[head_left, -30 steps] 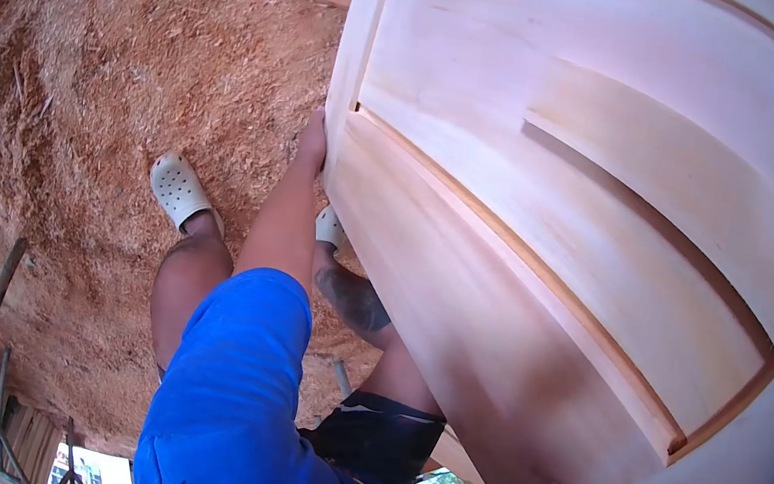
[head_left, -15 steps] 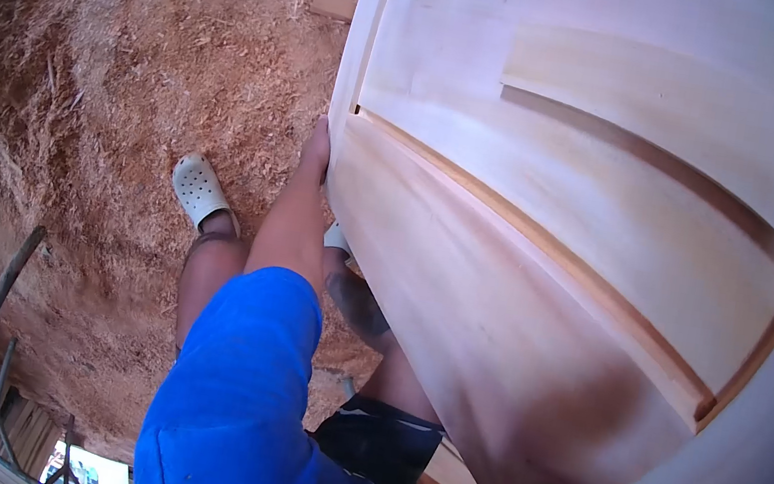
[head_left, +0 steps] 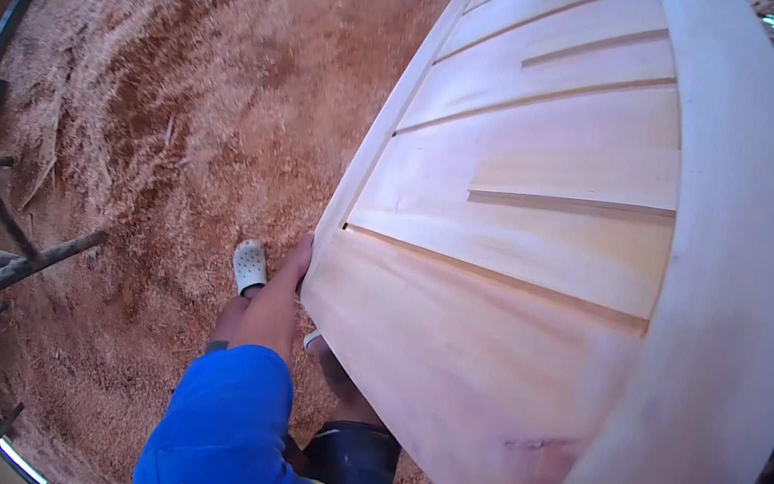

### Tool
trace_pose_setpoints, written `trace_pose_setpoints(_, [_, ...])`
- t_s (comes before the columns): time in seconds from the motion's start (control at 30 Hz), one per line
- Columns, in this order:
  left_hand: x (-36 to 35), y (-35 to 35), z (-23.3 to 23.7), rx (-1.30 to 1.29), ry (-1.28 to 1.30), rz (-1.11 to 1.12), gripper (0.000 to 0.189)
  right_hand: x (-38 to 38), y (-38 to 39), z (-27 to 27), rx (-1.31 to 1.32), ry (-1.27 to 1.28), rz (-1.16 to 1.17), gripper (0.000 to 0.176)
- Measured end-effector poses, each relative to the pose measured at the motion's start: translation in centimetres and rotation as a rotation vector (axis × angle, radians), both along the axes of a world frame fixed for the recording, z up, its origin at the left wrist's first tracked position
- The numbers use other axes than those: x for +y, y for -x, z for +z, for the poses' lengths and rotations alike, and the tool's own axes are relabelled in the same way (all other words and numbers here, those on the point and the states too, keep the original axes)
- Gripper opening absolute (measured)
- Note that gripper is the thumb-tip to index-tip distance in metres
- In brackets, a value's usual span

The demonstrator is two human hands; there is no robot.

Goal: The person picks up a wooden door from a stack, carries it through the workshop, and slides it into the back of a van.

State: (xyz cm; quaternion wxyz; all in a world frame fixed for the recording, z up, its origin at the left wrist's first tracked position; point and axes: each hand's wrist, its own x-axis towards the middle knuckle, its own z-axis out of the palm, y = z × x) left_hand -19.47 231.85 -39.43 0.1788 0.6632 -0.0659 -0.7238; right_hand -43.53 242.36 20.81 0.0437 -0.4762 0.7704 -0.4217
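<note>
A large pale wooden door with recessed panels and raised strips fills the right half of the head view, standing at a tilt beside me. My left hand is at its near left edge, gripping it, with the fingers hidden behind the wood. The left arm, in a blue sleeve, reaches up from the bottom of the view. My right hand does not show.
Reddish sawdust and wood shavings cover the ground. My feet, in pale clogs, stand close to the door's lower edge. A frame of rough wooden poles stands at the left.
My view has swung so that more of the door's length shows, with its panels angled differently. The left hand keeps its place on the edge and appears lower in the view.
</note>
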Motion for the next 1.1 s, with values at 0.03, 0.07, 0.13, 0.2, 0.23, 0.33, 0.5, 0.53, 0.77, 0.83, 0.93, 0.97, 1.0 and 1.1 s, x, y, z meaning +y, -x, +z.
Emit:
trace_pose_setpoints(0.03, [-0.6,-1.1,3.2,0.011,0.002,0.011,0.082,-0.6,-0.8,2.3,0.016,0.055,0.013,0.091])
trace_pose_setpoints(0.07, [-1.1,-2.2,6.7,0.021,0.007,0.022,0.081,-1.5,-1.5,4.7,0.035,0.119,0.030,0.091])
trace_pose_setpoints(0.13, [-1.2,-4.6,14.5,0.051,0.029,0.035,0.079,-1.6,-3.1,10.9,0.062,0.249,0.055,0.090])
trace_pose_setpoints(0.2, [-1.0,-7.1,22.8,0.092,0.031,0.026,0.077,-2.8,-4.8,17.1,0.091,0.365,0.086,0.089])
trace_pose_setpoints(0.23, [-1.0,-8.4,26.8,0.125,0.039,-0.002,0.076,-3.4,-5.6,20.0,0.106,0.418,0.099,0.089])
trace_pose_setpoints(0.33, [-1.4,-11.8,34.4,0.267,0.187,-0.041,0.075,-5.2,-8.3,27.8,0.159,0.603,0.137,0.088])
trace_pose_setpoints(0.5, [-1.6,-15.5,35.1,0.381,0.273,0.011,0.072,-4.5,-12.1,36.5,0.180,0.863,0.211,0.087])
trace_pose_setpoints(0.53, [-2.7,-15.9,35.4,0.340,0.311,0.009,0.072,-4.6,-11.3,36.6,0.262,0.847,0.272,0.080])
trace_pose_setpoints(0.77, [-8.2,-20.0,33.5,0.190,0.399,-0.029,0.074,-7.4,-11.8,32.9,0.325,0.980,0.428,0.068])
trace_pose_setpoints(0.83, [-9.2,-19.5,30.6,0.187,0.413,-0.039,0.073,-6.3,-10.8,29.1,0.354,1.031,0.433,0.070])
trace_pose_setpoints(0.93, [-11.7,-19.4,32.6,0.186,0.382,-0.044,0.072,-8.2,-11.3,29.8,0.317,1.102,0.451,0.071])
trace_pose_setpoints(0.97, [-12.3,-18.7,32.4,0.149,0.403,-0.063,0.071,-8.6,-11.3,30.3,0.327,1.091,0.456,0.071])
trace_pose_setpoints(1.0, [-11.8,-18.3,31.5,0.116,0.404,-0.083,0.071,-9.4,-11.2,30.3,0.328,1.075,0.463,0.071])
trace_pose_setpoints(1.1, [-17.0,-17.2,30.0,0.196,0.341,-0.036,0.069,-15.8,-11.0,30.5,0.319,1.052,0.472,0.071])
